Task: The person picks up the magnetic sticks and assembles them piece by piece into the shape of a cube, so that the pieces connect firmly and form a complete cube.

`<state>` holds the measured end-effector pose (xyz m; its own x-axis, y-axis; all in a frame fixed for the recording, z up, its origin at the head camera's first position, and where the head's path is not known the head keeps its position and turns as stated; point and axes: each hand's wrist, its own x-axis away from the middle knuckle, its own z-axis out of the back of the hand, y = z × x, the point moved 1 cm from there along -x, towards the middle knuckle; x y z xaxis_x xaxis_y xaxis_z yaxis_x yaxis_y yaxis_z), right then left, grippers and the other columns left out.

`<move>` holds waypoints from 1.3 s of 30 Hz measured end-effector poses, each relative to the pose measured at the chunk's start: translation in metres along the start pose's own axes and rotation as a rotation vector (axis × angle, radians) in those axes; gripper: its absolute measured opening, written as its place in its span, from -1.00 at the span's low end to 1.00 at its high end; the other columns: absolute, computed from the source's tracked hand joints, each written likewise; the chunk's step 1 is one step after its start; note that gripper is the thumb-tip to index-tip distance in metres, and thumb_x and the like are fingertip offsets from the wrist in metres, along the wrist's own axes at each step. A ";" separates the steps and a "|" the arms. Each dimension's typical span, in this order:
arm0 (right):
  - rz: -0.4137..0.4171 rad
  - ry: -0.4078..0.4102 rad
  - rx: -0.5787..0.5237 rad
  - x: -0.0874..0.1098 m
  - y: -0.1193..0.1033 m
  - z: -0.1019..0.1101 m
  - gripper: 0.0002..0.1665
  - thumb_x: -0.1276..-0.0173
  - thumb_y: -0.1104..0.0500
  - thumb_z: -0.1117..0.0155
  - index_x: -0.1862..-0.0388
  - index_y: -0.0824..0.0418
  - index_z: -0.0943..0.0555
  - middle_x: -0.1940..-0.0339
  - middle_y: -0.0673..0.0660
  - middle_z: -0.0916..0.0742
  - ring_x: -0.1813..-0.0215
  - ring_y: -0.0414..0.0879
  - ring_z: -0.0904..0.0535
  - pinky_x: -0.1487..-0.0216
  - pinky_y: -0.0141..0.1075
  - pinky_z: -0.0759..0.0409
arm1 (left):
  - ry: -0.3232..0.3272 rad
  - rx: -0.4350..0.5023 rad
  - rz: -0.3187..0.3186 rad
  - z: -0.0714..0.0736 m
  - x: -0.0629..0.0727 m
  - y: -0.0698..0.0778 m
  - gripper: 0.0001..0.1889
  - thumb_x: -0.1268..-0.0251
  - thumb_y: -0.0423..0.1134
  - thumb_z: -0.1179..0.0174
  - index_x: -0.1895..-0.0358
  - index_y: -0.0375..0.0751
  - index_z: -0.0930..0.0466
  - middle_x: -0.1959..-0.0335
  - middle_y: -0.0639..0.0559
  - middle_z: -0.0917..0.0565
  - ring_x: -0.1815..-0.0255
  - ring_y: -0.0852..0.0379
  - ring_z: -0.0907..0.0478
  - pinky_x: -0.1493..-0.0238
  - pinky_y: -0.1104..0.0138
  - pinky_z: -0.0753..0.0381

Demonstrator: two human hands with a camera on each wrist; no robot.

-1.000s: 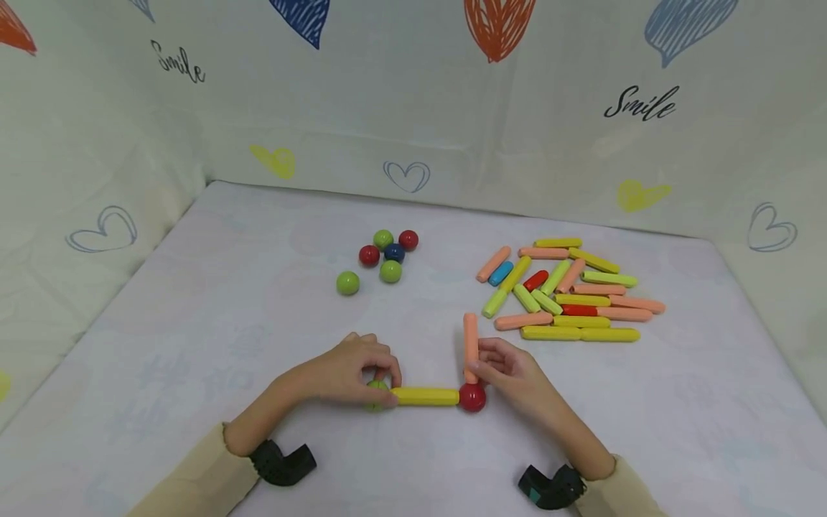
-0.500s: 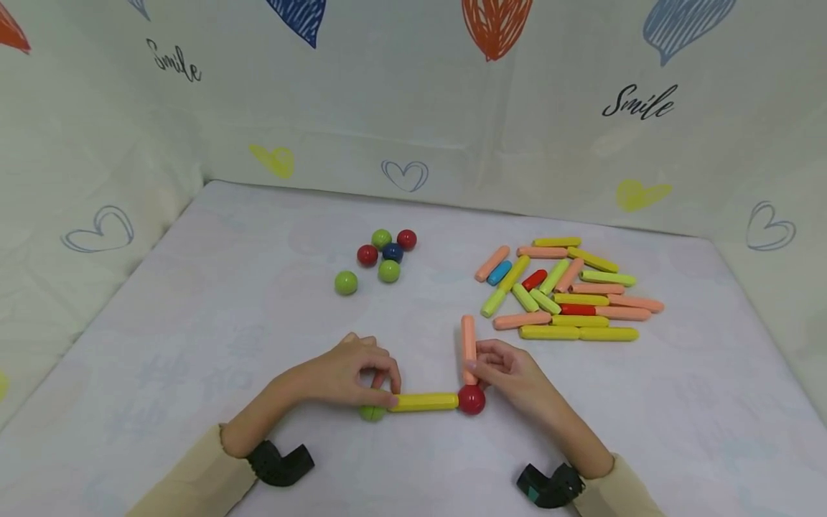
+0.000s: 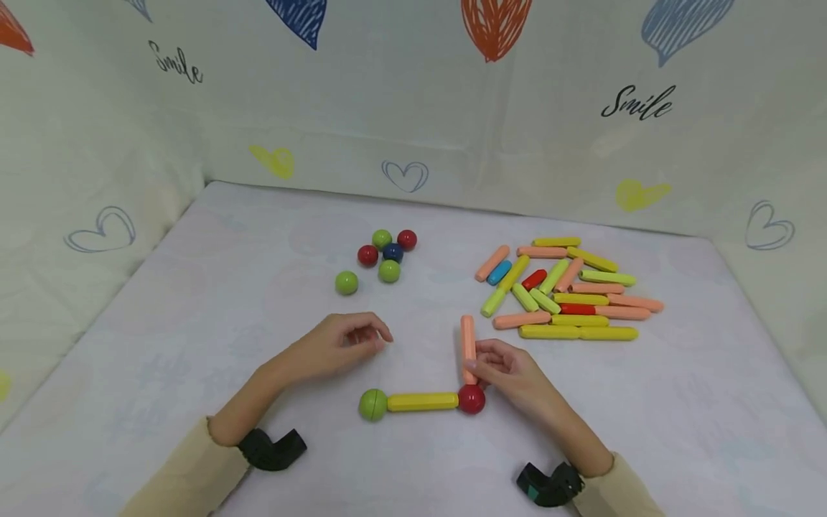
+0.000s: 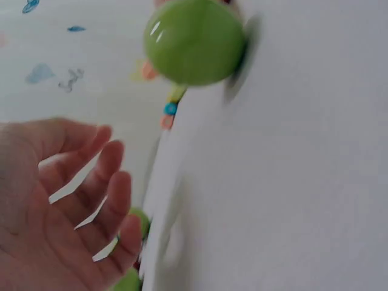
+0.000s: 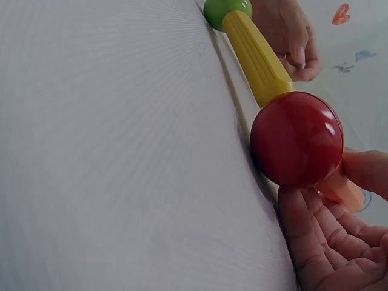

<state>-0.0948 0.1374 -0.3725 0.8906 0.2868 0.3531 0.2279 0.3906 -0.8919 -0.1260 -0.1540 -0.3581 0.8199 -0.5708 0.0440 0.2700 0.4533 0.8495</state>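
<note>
On the near part of the table a green ball (image 3: 372,405), a yellow stick (image 3: 423,402) and a red ball (image 3: 472,399) are joined in a line. From the red ball an orange stick (image 3: 468,348) points away toward the back. My right hand (image 3: 510,373) pinches that orange stick near the red ball, thumb on one side and fingers on the other. My left hand (image 3: 339,348) hovers behind and left of the green ball, fingers loosely bent around nothing. In the left wrist view the left hand (image 4: 73,200) appears apart from the green ball (image 4: 194,42).
Several loose balls, green, red and blue (image 3: 393,252), lie at the middle back. To the right spreads a pile of sticks, among them a long yellow one (image 3: 578,333), a blue one (image 3: 500,273) and orange ones. A printed white cloth (image 3: 452,108) hangs behind the table.
My left hand has let go of the green ball and yellow stick and moved up and left. The joined line has shifted slightly toward me at its left end. My right hand keeps its pinch.
</note>
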 end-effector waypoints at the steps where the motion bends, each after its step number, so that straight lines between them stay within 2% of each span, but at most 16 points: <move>1: 0.001 0.000 -0.001 0.000 0.000 0.000 -0.41 -0.30 -0.01 -0.22 -0.18 0.32 -0.40 0.26 0.11 -0.67 0.24 -0.13 -0.60 0.14 -0.45 -0.54 | 0.049 -0.003 0.012 0.004 0.000 -0.002 -0.86 -0.31 -0.30 -0.10 0.12 -0.13 -0.58 0.39 0.09 -0.57 0.33 0.17 -0.44 0.27 0.44 -0.47; 5: 0.007 -0.006 -0.002 0.000 0.000 0.000 -0.39 -0.30 -0.02 -0.21 -0.19 0.33 -0.39 0.27 0.11 -0.67 0.25 -0.14 -0.59 0.15 -0.45 -0.54 | 0.244 -0.024 0.070 0.023 0.001 -0.012 -0.80 -0.33 -0.31 -0.08 0.03 -0.20 -0.55 0.30 -0.03 -0.61 0.25 0.13 -0.48 0.19 0.43 -0.48; 8: 0.001 -0.002 -0.002 0.000 0.000 -0.001 -0.41 -0.29 -0.02 -0.22 -0.17 0.31 -0.41 0.28 0.10 -0.66 0.26 -0.13 -0.59 0.16 -0.44 -0.55 | 0.357 -0.014 0.137 0.035 0.002 -0.020 -0.75 -0.34 -0.28 -0.05 -0.04 -0.21 -0.50 0.19 -0.10 -0.60 0.16 0.11 -0.47 0.12 0.40 -0.46; 10: -0.009 0.002 0.000 -0.001 0.000 -0.001 -0.43 -0.29 -0.01 -0.23 -0.16 0.29 -0.42 0.28 0.10 -0.66 0.26 -0.13 -0.59 0.15 -0.43 -0.54 | 0.409 0.015 0.172 0.039 0.002 -0.026 -0.71 -0.35 -0.26 -0.05 -0.09 -0.21 -0.46 0.10 -0.14 -0.57 0.07 0.08 -0.44 0.03 0.35 -0.41; 13: -0.022 0.009 0.007 -0.001 0.001 -0.001 -0.43 -0.28 -0.03 -0.24 -0.16 0.27 -0.43 0.28 0.10 -0.66 0.26 -0.13 -0.59 0.15 -0.43 -0.54 | 0.441 0.079 0.203 0.043 0.002 -0.034 -0.64 -0.35 -0.26 -0.03 -0.18 -0.21 -0.37 -0.05 -0.17 -0.50 -0.07 0.02 -0.39 -0.06 0.28 -0.31; 16: -0.026 0.010 0.019 -0.001 0.002 -0.001 -0.41 -0.28 -0.04 -0.23 -0.17 0.28 -0.42 0.26 0.10 -0.66 0.25 -0.14 -0.59 0.14 -0.43 -0.55 | 0.429 0.123 0.215 0.045 0.000 -0.041 -0.56 -0.34 -0.27 -0.04 -0.26 -0.21 -0.29 -0.14 -0.21 -0.44 -0.15 -0.06 -0.35 -0.07 0.32 -0.26; 19: -0.025 0.008 0.016 -0.001 0.001 -0.001 -0.42 -0.28 -0.03 -0.24 -0.16 0.27 -0.43 0.27 0.11 -0.66 0.25 -0.12 -0.60 0.15 -0.42 -0.55 | 0.395 0.122 0.235 0.047 -0.003 -0.045 -0.50 -0.32 -0.30 -0.05 -0.32 -0.21 -0.23 -0.13 -0.25 -0.43 -0.16 -0.08 -0.35 -0.05 0.41 -0.28; 24: -0.008 -0.004 0.018 -0.001 0.000 -0.001 -0.41 -0.28 -0.03 -0.23 -0.17 0.28 -0.42 0.28 0.10 -0.65 0.26 -0.12 -0.59 0.16 -0.44 -0.55 | 0.329 0.061 0.320 0.048 -0.010 -0.046 -0.43 -0.31 -0.19 -0.10 -0.37 -0.12 -0.21 -0.03 -0.20 -0.45 0.01 0.02 -0.35 0.05 0.36 -0.33; 27: 0.007 -0.016 0.017 0.000 0.000 0.000 -0.41 -0.30 -0.01 -0.22 -0.19 0.30 -0.40 0.29 0.10 -0.65 0.25 -0.12 -0.58 0.17 -0.44 -0.54 | 0.310 0.020 0.347 0.048 -0.016 -0.046 -0.43 -0.29 -0.14 -0.13 -0.35 -0.09 -0.24 0.08 -0.15 -0.45 0.15 0.06 -0.32 0.16 0.32 -0.34; 32: -0.008 -0.012 0.011 0.000 0.000 0.000 -0.42 -0.29 -0.01 -0.23 -0.18 0.28 -0.41 0.30 0.10 -0.64 0.25 -0.12 -0.57 0.18 -0.44 -0.54 | 0.295 -0.053 0.364 0.048 -0.022 -0.045 -0.48 -0.29 -0.13 -0.14 -0.29 -0.16 -0.33 0.18 -0.13 -0.45 0.23 0.06 -0.30 0.26 0.32 -0.31; 39: -0.017 -0.004 0.018 0.000 0.000 0.000 -0.42 -0.27 -0.04 -0.24 -0.15 0.27 -0.43 0.29 0.10 -0.64 0.25 -0.11 -0.58 0.17 -0.43 -0.54 | 0.302 -0.066 0.387 0.047 -0.023 -0.044 -0.50 -0.30 -0.09 -0.13 -0.26 -0.18 -0.35 0.17 -0.12 -0.45 0.21 0.05 -0.31 0.25 0.32 -0.32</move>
<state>-0.0950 0.1377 -0.3725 0.8852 0.2834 0.3690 0.2357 0.4107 -0.8808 -0.1802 -0.1933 -0.3721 0.9734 -0.1328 0.1867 -0.0593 0.6410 0.7652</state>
